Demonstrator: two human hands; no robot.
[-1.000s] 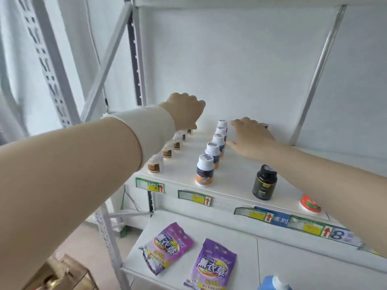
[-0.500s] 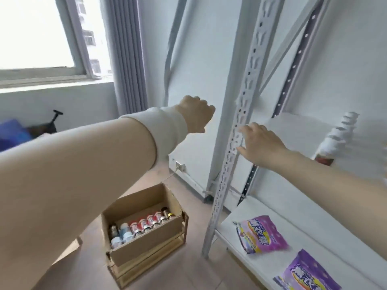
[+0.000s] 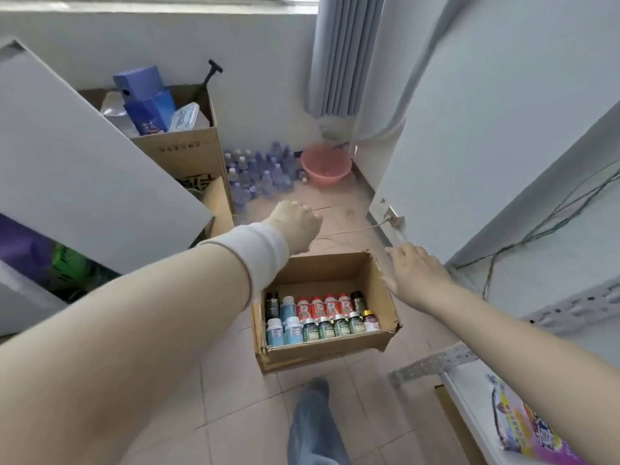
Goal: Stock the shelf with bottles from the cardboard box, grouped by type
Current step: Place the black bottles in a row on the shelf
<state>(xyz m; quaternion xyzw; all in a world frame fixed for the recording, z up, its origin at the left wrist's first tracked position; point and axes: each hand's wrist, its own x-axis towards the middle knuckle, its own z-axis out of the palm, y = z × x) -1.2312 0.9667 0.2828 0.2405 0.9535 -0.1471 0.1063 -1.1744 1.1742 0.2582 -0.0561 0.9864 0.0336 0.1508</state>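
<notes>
An open cardboard box stands on the tiled floor below my hands. Inside are two rows of upright bottles: red ones, blue-labelled white ones, green ones, two dark ones and a small gold-capped one. My left hand hovers over the box's far edge, fingers curled, nothing seen in it. My right hand hangs above the box's right wall with fingers spread and empty. The shelf's lower board shows at bottom right.
A purple bag lies on the shelf board, beside the grey perforated upright. A taller cardboard box, several water bottles and a pink basin stand farther off. My leg is just before the box. A grey panel leans at left.
The view has swung left and down from the shelf with its bottle rows to the box on the floor. Both empty hands now reach over the box instead of the shelf.
</notes>
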